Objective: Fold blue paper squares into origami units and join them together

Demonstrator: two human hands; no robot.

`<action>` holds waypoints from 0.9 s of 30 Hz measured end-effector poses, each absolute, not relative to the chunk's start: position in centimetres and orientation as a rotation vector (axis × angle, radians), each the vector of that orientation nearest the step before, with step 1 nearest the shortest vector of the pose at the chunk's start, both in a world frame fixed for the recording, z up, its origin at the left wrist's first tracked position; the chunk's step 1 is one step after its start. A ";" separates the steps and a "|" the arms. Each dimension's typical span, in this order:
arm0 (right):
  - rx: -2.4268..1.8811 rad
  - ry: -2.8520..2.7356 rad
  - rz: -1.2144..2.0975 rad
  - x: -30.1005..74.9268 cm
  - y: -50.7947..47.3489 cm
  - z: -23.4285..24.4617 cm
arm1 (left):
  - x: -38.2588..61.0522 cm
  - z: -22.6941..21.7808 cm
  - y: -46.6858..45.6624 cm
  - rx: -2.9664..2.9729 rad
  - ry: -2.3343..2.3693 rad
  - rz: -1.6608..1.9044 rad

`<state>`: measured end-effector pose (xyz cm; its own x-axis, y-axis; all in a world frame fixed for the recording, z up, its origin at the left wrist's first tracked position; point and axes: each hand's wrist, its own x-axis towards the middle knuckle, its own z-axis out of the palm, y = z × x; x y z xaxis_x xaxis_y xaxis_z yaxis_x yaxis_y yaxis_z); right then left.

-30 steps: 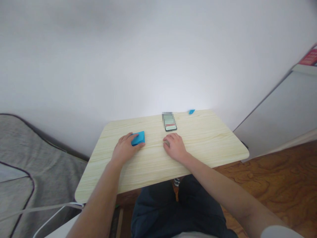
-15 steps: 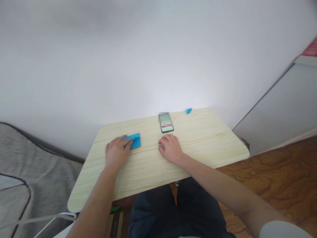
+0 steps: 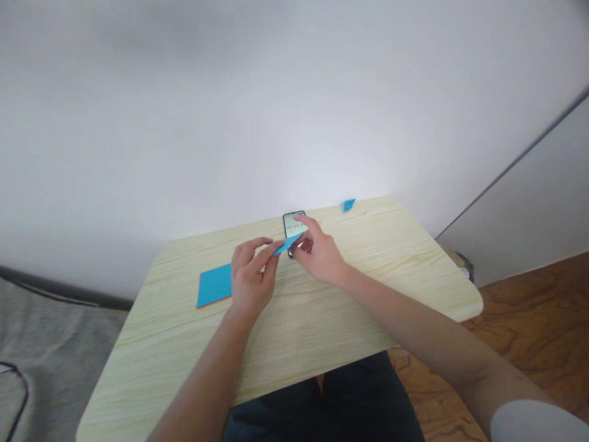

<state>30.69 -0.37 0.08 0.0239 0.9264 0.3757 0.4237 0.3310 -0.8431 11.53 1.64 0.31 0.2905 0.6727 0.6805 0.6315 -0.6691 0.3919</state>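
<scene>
Pinching blue paper (image 3: 285, 245) between left fingers (image 3: 265, 255) at one end, right fingers (image 3: 315, 227) parted at the other, grip unclear.

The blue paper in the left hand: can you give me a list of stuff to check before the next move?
1. Left hand has a grip on the held blue paper: ok.
2. Right hand has a grip on it too: cannot tell; its fingers are right by one end.
3. Edges of the held paper line up: cannot tell, too small to see.
4. Other blue paper lies flat on the table: ok, what shows beside the left hand looks flat.
5. Phone fully in sight: not ok, partly covered.
6. Small blue shape apart from both hands: ok.
</scene>
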 end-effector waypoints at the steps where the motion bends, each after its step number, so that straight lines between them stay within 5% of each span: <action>1: -1.203 -1.512 0.675 31.3 0.1 0.1 | 12.5 0.2 1.9 2.482 1.203 1.329; 27: -1.198 -1.525 0.630 34.3 -1.3 -0.7 | 10.7 -0.8 2.7 2.107 0.999 1.201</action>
